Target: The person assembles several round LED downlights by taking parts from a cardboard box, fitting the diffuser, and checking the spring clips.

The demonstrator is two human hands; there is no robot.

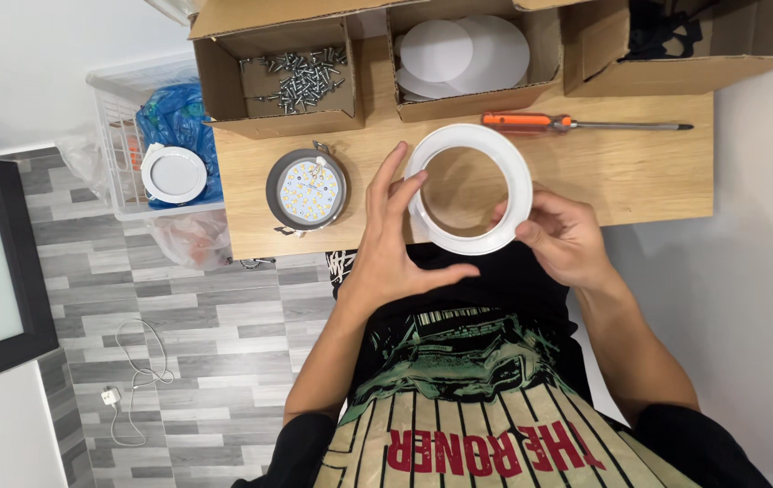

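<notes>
White plastic ring [470,188], circular, held over the near edge of the table [640,172] by both hands. Ring lies nearly flat, its opening facing up toward the camera; table wood shows through the hole. Being round, it has no long axis; the near rim sits slightly lower and overhangs the table edge.

Left hand [395,244]: fingers [393,176] extended and spread, tips touching the ring's left rim, thumb stretched out below it toward the right. Not clenched; a loose, open support.

Right hand [563,237]: thumb and fingers pinch the ring's lower right rim. This hand is grasping the ring.

Surroundings on the table:
- Round lamp module [307,192] with a yellowish LED disc in a grey housing, left of the ring, well apart from the left hand; spring clips at its sides.
- Orange-handled screwdriver [576,123] lies just behind the ring, shaft pointing right, not touching it.
- Cardboard box [224,81] of loose screws [301,77] at back left.
- Second box [545,54] holding white discs [463,52], directly behind the ring.
- Third box [676,77] at back right, dark contents, unclear.

Off the table, left: a clear bin [120,154] with a blue bag [174,113] and a white round lamp [173,173] on top. A white cable [133,380] lies on the grey plank floor [188,325].

Nothing lies between the hands and the ring; the screwdriver is its closest neighbour.
</notes>
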